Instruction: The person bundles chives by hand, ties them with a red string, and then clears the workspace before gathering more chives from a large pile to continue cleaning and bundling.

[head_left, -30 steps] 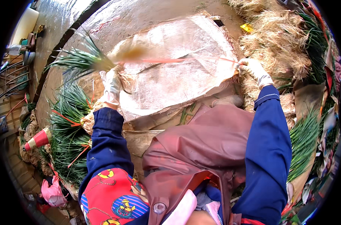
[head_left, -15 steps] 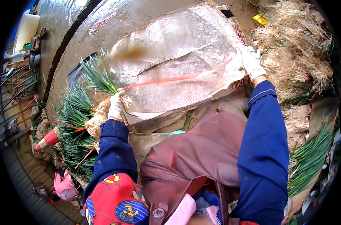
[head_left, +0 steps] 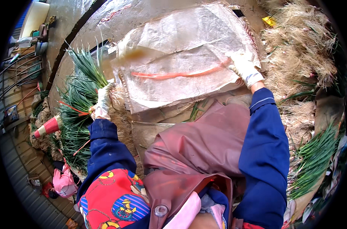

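Pale sacking [head_left: 188, 42] beside rooty heap [head_left: 297, 57]; left grip [head_left: 103, 101] around green bunch [head_left: 86, 69]; right grip [head_left: 244, 69] around red strip [head_left: 169, 75]

Wet grey-brown floor [head_left: 143, 14] carries a pale sack sheet [head_left: 185, 40], spread flat mid-view, with a thin reddish strip [head_left: 116, 12] beyond its upper left. Left side: tied green bundles [head_left: 74, 126] crowded together. Right side: big heap of pale roots [head_left: 299, 49], yellow scrap [head_left: 269, 21] near its upper left.

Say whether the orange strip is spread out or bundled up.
Spread out: the orange strip runs across the pale sack in one long curve, from the right hand to an end clear of the left hand.
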